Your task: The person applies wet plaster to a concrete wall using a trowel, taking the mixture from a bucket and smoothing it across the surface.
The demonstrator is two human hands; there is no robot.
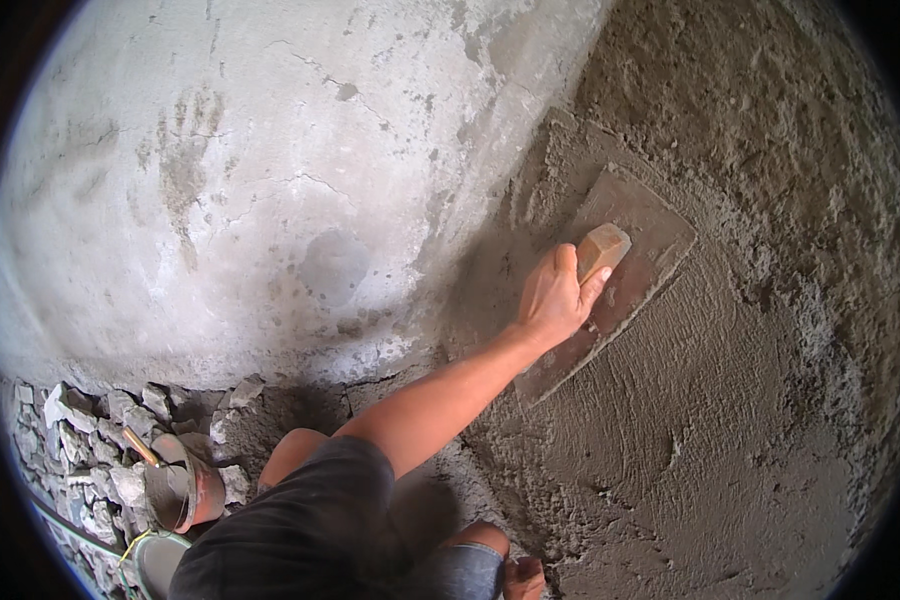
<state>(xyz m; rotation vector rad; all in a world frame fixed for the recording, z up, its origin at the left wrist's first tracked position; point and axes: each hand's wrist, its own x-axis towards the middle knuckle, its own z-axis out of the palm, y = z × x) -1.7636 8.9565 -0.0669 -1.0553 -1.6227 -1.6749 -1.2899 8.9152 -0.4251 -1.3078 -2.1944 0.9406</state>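
Note:
My left hand [562, 292] is closed round the wooden handle of a plastering trowel [650, 235], with the thumb lying along the handle's right side. The trowel's broad rectangular blade lies tilted against wet grey mortar [670, 420], its upper end pointing up and to the right. Ridges and rough streaks mark the mortar below and right of the blade. My bare left forearm reaches across from a dark sleeve. My right hand cannot be made out; a small reddish-brown shape [523, 578] beside my knee is unclear.
A pale, cracked, stained wall [270, 200] fills the upper left. Rough, darker mortar [770, 130] spreads over the upper right. Broken stones [100, 430] lie at lower left, around a mortar-smeared bucket [205, 495] with a stick-like handle [140, 446] leaning from it. Another round container [160, 560] stands nearer.

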